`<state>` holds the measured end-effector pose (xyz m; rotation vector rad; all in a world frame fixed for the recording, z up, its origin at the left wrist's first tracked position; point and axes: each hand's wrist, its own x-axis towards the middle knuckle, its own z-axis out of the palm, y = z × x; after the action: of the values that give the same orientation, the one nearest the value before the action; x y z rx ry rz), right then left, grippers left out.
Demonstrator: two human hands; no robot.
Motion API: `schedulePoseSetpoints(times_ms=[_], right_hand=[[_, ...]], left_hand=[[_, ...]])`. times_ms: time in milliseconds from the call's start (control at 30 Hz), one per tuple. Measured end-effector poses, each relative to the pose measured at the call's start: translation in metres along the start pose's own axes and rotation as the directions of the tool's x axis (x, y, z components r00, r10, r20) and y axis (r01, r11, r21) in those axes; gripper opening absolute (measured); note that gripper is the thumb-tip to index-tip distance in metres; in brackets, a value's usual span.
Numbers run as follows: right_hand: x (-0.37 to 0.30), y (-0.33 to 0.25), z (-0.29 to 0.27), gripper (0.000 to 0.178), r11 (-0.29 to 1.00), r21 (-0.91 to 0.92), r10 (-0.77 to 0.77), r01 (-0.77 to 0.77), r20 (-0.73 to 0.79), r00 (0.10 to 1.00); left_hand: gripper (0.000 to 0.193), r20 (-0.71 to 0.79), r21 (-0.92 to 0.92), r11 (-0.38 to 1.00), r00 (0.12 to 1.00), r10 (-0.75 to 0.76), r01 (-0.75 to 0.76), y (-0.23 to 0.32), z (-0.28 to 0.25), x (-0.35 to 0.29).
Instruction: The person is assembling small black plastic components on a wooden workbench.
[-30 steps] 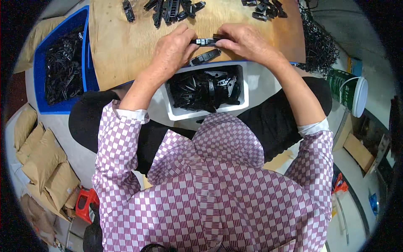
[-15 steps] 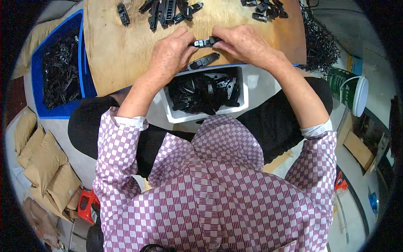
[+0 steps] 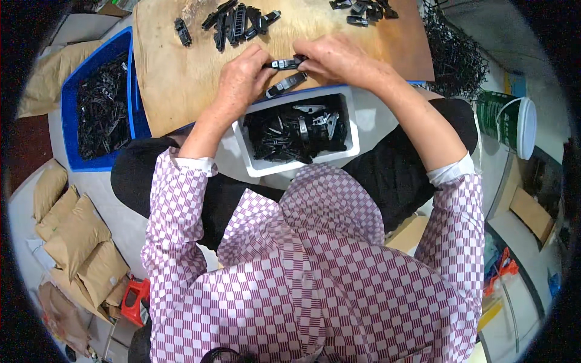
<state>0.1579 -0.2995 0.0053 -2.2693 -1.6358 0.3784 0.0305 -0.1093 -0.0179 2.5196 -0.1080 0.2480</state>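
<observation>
A wooden board [image 3: 181,78] lies across a blue bin [image 3: 100,109] of black parts. Finished pieces [image 3: 239,24] sit in a row at the board's far edge; a second group [image 3: 363,9] lies to the right. A white tray [image 3: 299,130] of loose parts rests on the lap, just below the hands. A spare clip [image 3: 285,85] lies on the board under them. The left hand [image 3: 242,75] and right hand [image 3: 333,57] pinch opposite ends of one black clip [image 3: 284,63], fingers closed tight, just above the board.
</observation>
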Motion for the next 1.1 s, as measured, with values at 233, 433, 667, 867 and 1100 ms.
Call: schedulePoseSetpoints(times_ms=[233,433,667,867,1100], right_hand=[[-0.005,0.000,-0.002,0.020,0.999,0.044,-0.030,0.031,-0.012,0.999],[-0.009,-0.011,0.002,0.022,0.997,0.055,0.051,-0.050,-0.033,0.998],[-0.011,-0.001,-0.002,0.021,0.994,0.104,0.049,-0.044,-0.044,0.998],[-0.007,-0.005,-0.005,0.021,0.998,0.000,0.068,-0.068,0.022,0.997],[-0.001,0.009,-0.003,0.020,0.997,0.061,-0.058,0.055,0.037,0.998]], left_hand=[[0.014,0.014,-0.036,0.999,1.000,0.005,-0.005,0.001,0.000,-0.001],[0.014,0.036,-0.039,0.999,0.999,-0.015,0.016,0.003,-0.001,-0.003],[0.015,0.022,-0.029,1.000,1.000,-0.008,0.008,0.001,0.002,-0.001],[0.015,0.040,-0.035,0.999,0.999,-0.006,0.007,0.003,0.002,-0.001],[0.015,0.048,-0.018,1.000,0.999,0.026,-0.026,0.002,0.000,0.001]])
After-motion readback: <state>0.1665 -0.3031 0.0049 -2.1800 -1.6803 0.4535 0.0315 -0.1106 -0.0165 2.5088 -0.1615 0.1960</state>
